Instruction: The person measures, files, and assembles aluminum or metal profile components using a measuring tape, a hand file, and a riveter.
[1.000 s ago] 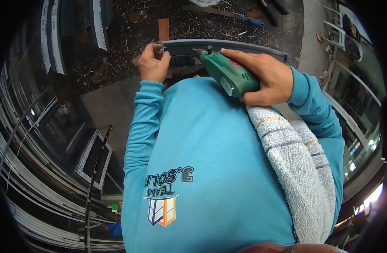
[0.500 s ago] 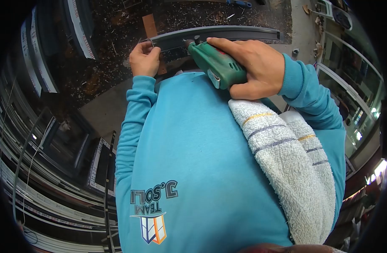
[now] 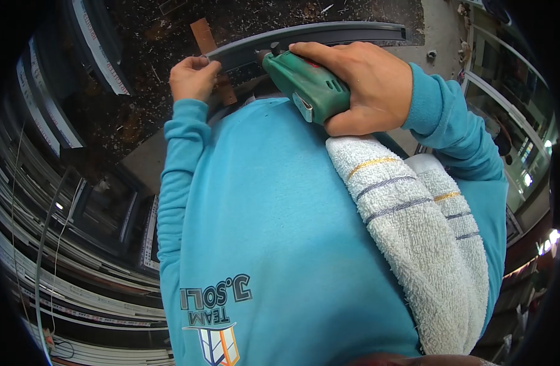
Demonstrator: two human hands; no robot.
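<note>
A green power drill (image 3: 307, 85) is in my right hand (image 3: 374, 88), which wraps round its body, with its front end pointing left over a long dark grey profile (image 3: 316, 36). My left hand (image 3: 193, 79) is at the profile's left end, thumb and fingers pinched together; what they hold, if anything, is too small to name. Beside that hand, a brown wooden strip (image 3: 202, 35) passes under the profile. A white striped towel (image 3: 408, 226) hangs over the front of my blue shirt.
Dark framed profiles with printed tape (image 3: 100, 46) stand at the upper left. Long stacked profiles (image 3: 78, 277) fill the lower left. At the right are glazed frames (image 3: 506, 107). The dark work surface (image 3: 152, 79) is littered with shavings.
My left hand has shifted slightly left in the view, and the drill in my right hand sits a little further left and up. The profile also appears higher, as the view has shifted.
</note>
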